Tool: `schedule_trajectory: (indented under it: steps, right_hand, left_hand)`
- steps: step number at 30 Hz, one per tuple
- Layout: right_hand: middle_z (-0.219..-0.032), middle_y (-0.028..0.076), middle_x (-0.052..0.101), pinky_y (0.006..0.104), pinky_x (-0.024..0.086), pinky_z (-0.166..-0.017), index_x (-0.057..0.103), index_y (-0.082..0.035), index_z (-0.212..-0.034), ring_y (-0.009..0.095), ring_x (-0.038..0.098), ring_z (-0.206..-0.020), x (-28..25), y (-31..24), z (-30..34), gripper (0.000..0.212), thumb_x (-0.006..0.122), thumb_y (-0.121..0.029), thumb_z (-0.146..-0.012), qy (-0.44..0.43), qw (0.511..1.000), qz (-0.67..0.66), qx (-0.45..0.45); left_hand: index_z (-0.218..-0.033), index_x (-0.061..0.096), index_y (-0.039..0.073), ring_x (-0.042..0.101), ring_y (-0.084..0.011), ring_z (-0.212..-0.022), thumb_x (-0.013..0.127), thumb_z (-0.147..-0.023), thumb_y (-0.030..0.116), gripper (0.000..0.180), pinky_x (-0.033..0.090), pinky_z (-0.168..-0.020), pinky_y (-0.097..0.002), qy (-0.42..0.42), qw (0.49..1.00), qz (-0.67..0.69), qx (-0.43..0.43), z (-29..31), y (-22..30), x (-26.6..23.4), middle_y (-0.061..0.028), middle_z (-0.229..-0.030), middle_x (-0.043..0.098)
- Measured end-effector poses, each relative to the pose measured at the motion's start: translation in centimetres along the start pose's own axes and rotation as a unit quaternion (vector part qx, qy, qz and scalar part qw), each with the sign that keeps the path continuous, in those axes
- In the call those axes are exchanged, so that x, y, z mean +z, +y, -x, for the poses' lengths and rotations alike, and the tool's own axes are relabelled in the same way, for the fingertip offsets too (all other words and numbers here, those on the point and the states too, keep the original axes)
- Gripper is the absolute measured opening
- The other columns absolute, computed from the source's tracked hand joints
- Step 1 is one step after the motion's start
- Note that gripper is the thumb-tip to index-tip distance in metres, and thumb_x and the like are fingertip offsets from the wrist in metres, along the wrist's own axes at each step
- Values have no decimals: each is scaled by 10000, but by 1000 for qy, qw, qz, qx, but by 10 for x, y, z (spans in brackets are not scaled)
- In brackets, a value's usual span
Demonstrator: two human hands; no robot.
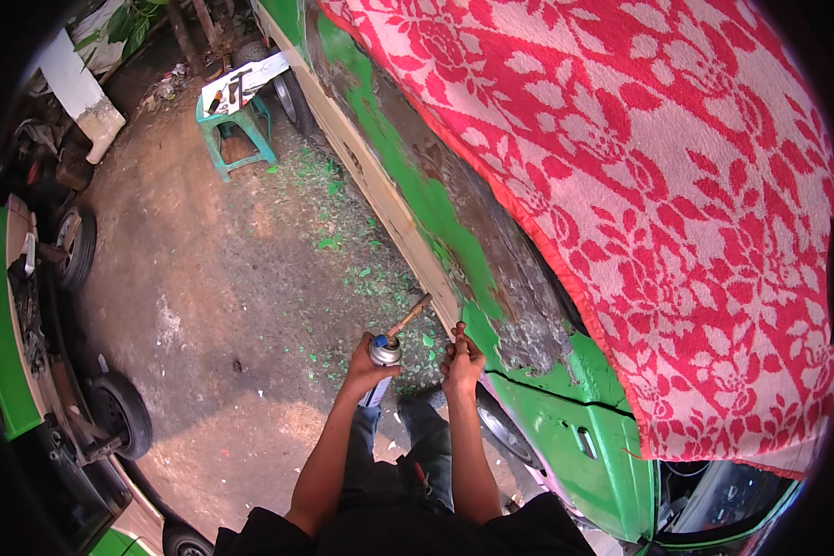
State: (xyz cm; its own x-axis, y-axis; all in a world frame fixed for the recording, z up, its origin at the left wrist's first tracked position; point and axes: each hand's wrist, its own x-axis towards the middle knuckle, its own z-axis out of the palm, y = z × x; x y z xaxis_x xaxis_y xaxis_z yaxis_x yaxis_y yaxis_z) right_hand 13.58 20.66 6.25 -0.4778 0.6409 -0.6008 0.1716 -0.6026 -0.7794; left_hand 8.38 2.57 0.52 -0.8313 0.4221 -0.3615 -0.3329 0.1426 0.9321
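My left hand (pixel 363 369) is wrapped around the can of a gas torch (pixel 386 356), which has a blue knob and a long brass-coloured nozzle. Its tip reaches up toward the beige lower edge (pixel 408 236) of a green car (pixel 468 255). I cannot see whether a flame burns. Close beside the panel, my right hand (pixel 461 361) grips a thin hand tool (pixel 461 328) with a reddish handle; a slim shaft points at the bodywork, its end too small to make out. Around there, the green paint is stripped to grey-brown patches.
A red and white floral blanket (pixel 667 185) drapes over the car. Green paint flakes (pixel 366 272) litter the concrete floor. Ahead stands a teal stool (pixel 234 139) bearing a hammer (pixel 238 85) and other tools. Along the left are another green vehicle (pixel 5 324) and loose wheels (pixel 120 414).
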Motion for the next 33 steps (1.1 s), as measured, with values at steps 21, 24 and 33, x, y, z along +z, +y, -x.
schedule_trajectory:
  steps: [21, 24, 33]
  right_hand:
    - [-637, -23, 490, 212, 256, -348, 646, -35, -1056, 35, 358, -423, 7, 1, -3, 189, 568, -190, -981, 21, 999, -17, -24]
    - [-660, -19, 514, 207, 262, -347, 644, -54, -1095, 31, 360, -427, 0, 2, -1, 179, 549, -158, -985, 1, 1000, -11, -24]
    - [-716, -15, 530, 214, 240, -358, 637, -61, -1067, 33, 355, -435, 1, -4, 8, 161, 542, -166, -990, 21, 1000, -12, -10]
  left_hand:
    - [-1017, 442, 86, 607, -116, -888, 870, -573, -24, 626, 524, -772, -293, 3, 1000, -13, 22, -1, -11, 6, -14, -946, 587]
    - [-1012, 440, 88, 600, -110, -889, 869, -576, -24, 623, 521, -774, -288, 0, 1000, 23, 7, -2, -18, 1, -13, -947, 583]
    - [-1011, 440, 89, 593, -115, -890, 873, -561, -31, 636, 523, -762, -300, -1, 1000, -4, 29, -3, -13, 0, -11, -950, 575]
